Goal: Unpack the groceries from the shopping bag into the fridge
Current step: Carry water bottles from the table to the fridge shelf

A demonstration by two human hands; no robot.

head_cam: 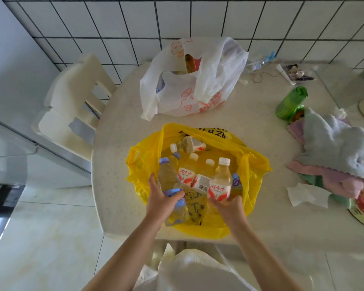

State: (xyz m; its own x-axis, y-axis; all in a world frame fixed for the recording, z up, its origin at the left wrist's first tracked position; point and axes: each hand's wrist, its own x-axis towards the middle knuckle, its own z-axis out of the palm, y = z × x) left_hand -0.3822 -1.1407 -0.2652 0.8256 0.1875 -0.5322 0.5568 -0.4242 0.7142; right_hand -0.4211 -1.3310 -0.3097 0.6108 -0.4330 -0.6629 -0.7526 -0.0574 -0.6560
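A yellow shopping bag (254, 166) lies open on the round table's near side, holding several water bottles. My left hand (160, 198) grips a blue-capped, blue-labelled bottle (168, 177) around its lower half. Around the base of a white-capped bottle with a red and white label (220, 183), my right hand (229, 206) curls its fingers. More white-capped bottles (189, 144) lie deeper in the bag. A white shopping bag with red print (187, 80) stands behind it, with items inside. The fridge (13, 101) is at the left, its door shut.
A white chair (72, 106) stands between the table and the fridge. On the table's right lie a green roll of bags (290, 101), a pile of towels (334, 148), a tissue (305, 194) and small clutter at the back. Another chair back is right below me.
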